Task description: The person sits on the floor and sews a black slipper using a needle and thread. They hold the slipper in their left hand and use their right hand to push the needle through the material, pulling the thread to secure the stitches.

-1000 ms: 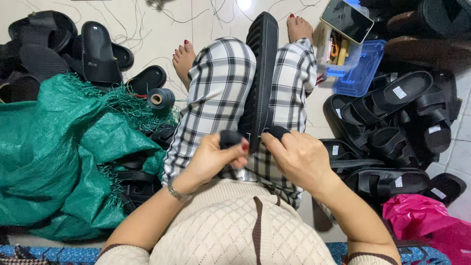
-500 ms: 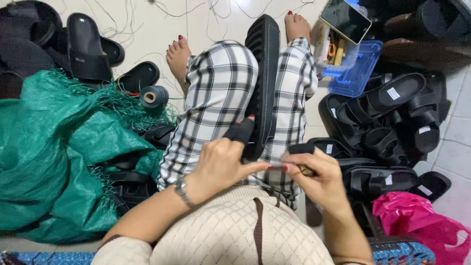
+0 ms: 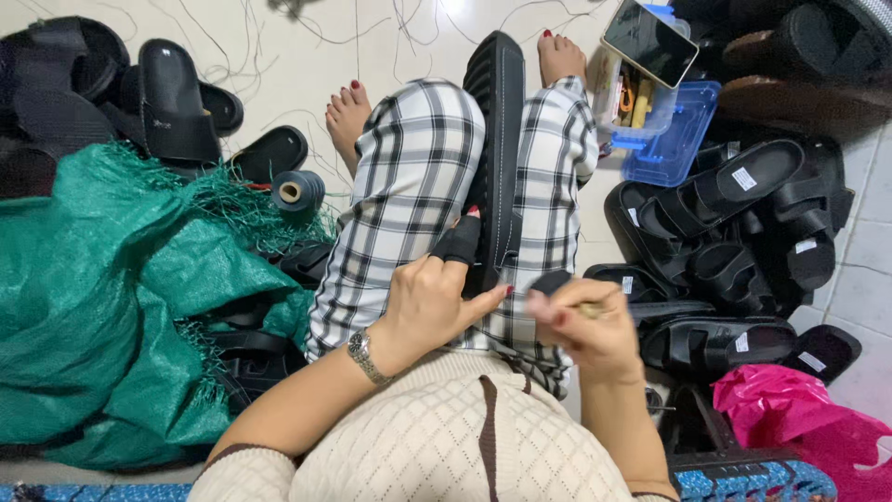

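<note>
Black sandal sole [image 3: 497,139]: long, stitched along its edge, lying lengthwise between the knees on the checked trousers [image 3: 409,204], toe end towards the feet. Left hand [image 3: 432,302]: on the near end of the sole, fingers [image 3: 457,244] curled against its left edge, one in a black cover. Right hand [image 3: 585,321]: just right of the sole's near end, blurred, fingers pinched shut on a small object, too blurred to identify. Floor [image 3: 279,56]: green woven sack [image 3: 93,307] at left, thread spool [image 3: 297,191] beside it, black sandals [image 3: 734,232] piled at right, blue tray [image 3: 674,139], pink bag [image 3: 790,418].
</note>
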